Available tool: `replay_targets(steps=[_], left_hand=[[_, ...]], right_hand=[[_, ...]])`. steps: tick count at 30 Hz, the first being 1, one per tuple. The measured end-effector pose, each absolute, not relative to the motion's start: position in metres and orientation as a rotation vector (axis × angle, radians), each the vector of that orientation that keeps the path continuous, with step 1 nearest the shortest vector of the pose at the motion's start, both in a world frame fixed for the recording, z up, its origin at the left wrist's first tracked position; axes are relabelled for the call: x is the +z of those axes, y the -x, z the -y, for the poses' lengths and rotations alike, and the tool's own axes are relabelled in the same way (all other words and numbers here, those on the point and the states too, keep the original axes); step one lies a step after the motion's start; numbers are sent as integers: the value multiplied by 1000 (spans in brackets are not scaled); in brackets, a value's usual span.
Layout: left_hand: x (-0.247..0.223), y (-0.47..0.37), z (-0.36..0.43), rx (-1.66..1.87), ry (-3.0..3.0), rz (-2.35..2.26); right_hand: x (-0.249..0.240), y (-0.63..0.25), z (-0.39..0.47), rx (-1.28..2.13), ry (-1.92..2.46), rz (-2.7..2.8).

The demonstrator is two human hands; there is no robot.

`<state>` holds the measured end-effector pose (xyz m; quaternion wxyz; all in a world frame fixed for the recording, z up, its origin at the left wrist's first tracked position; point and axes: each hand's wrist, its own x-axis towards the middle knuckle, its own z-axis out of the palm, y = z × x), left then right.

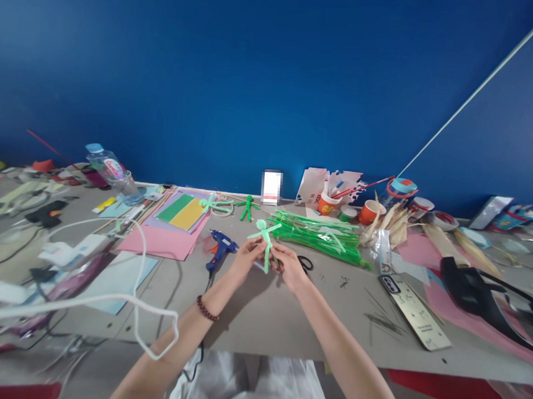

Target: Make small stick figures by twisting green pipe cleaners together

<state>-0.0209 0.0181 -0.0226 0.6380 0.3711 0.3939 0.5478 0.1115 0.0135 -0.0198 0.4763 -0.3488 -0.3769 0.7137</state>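
Between my two hands, above the table's middle, is a pale green pipe-cleaner figure [267, 247] with a round head and arms stretched out. My left hand [249, 252] pinches it from the left at the body. From the right, the fingers of my right hand [288, 265] are closed on its lower body. A dark green pipe-cleaner figure [248, 208] stands behind, near the wall. Another pale green figure [212, 204] lies on the papers to the left. A bundle of green pipe cleaners [318, 235] lies just beyond my right hand, and black scissors [306, 263] are partly hidden beside it.
A blue glue gun [221, 248] lies left of my hands. Farther left are coloured sheets [180, 213], a tilted water bottle [110, 167] and a white cable [140, 300]. At right are a phone [415, 314], paper cups [373, 212] and a black-handled tool [471, 293].
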Motion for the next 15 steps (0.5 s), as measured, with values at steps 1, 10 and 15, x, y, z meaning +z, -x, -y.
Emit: replay_targets(steps=[1, 10, 15], left_hand=[[-23, 21, -18, 1250, -847, -883], [-18, 24, -19, 1320, -854, -908], [-14, 28, -21, 1417, -911, -1011]], right_hand=[[-20, -112, -14, 1782, 836, 898], [-23, -109, -14, 1857, 916, 854], [-24, -108, -15, 1723, 943, 916]])
